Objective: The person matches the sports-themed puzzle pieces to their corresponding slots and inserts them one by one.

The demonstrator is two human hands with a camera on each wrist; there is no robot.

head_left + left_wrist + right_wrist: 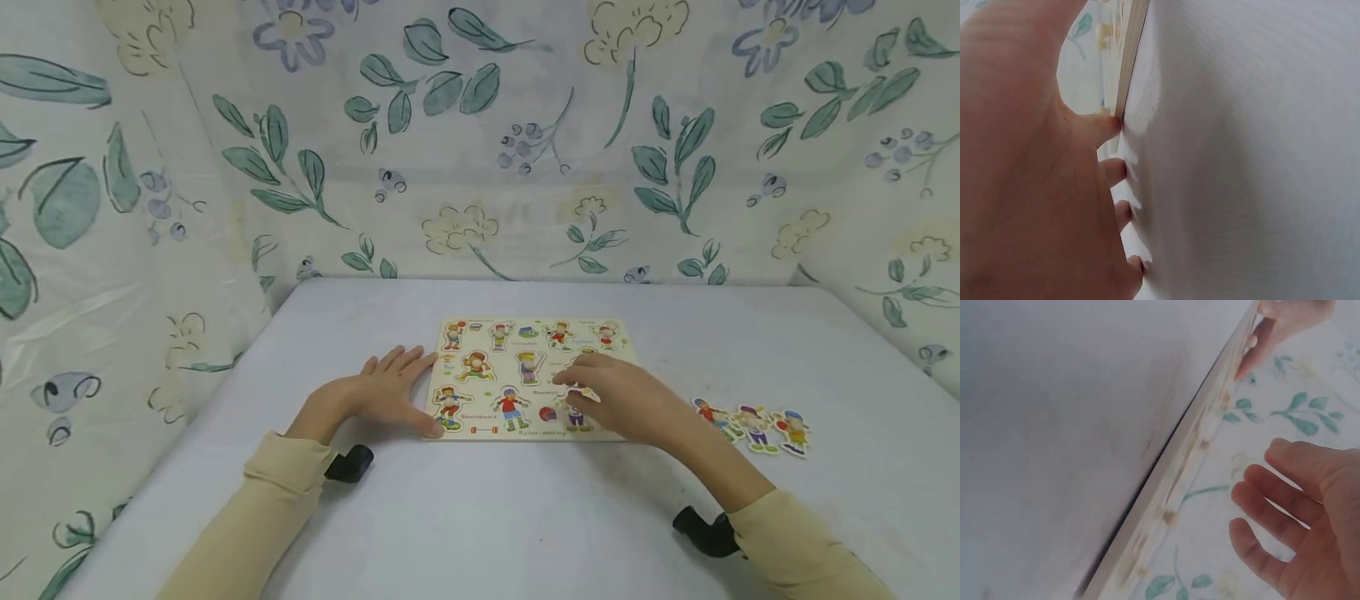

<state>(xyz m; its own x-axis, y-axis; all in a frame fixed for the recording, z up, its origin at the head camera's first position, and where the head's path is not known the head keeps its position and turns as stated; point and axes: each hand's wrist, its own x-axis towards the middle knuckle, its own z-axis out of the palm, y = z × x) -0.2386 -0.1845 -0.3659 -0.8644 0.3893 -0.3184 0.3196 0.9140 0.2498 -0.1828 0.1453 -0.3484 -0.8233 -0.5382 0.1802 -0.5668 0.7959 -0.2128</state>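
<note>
A wooden puzzle board (504, 367) printed with small sports figures lies flat on the table. My left hand (386, 396) rests at its left side, fingers spread, the thumb at the near left corner. In the left wrist view, the fingertips (1116, 170) come down on the table beside the board's edge. Over the right part of the board is my right hand (626, 396), hiding some figures there. The right wrist view shows this hand's fingers (1272, 509) loosely bent and apart, holding nothing, above the board's face.
Several loose figure pieces (756, 429) lie close together on the white table (480, 517), right of the board and beyond my right forearm. A leaf-patterned curtain (555, 200) stands behind the table and along its sides. Black devices (350, 464) sit at both wrists.
</note>
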